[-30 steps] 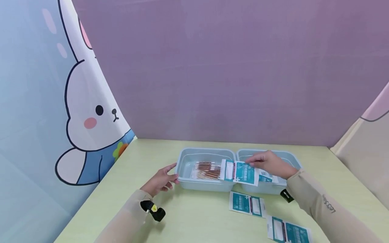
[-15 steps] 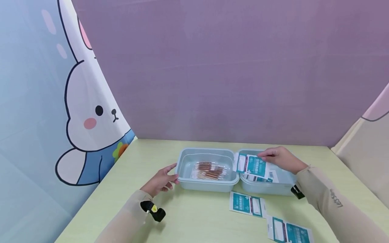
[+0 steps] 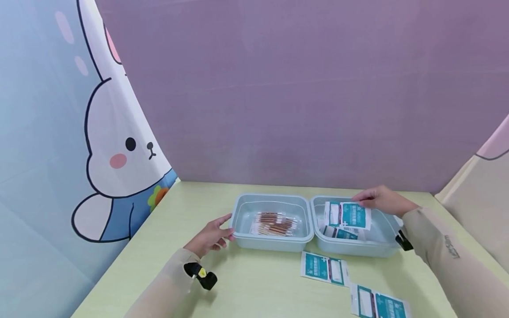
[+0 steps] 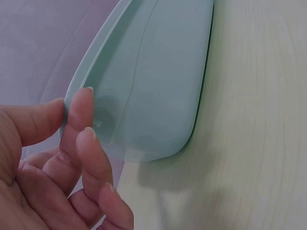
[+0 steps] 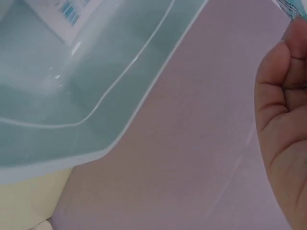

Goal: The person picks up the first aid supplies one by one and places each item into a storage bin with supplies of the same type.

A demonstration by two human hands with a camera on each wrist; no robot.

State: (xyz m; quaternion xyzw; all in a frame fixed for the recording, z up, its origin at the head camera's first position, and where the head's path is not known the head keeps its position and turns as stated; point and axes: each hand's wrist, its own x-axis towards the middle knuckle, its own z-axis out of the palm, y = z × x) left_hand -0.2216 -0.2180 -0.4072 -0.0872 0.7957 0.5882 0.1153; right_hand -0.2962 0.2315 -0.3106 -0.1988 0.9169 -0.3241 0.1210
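Observation:
My right hand pinches the top edge of a teal-and-white packet and holds it over the right light-blue plastic bin. Beneath it, other packets of the same print lie inside that bin. In the right wrist view, only a corner of the pinched packet shows above the fingertips. My left hand has thumb and forefinger at the rim of the left light-blue bin, pinching its left end; the left wrist view shows this rim up close. Cotton swabs in clear bags lie in the left bin.
Two more teal-and-white packets lie on the pale table in front of the bins: one packet near the middle, another packet nearer the front edge. A purple backdrop stands behind the table, and a rabbit-print curtain at the left.
My right hand has carried the packet to the right, from the left bin's edge to above the right bin. The left hand and left bin have stayed put.

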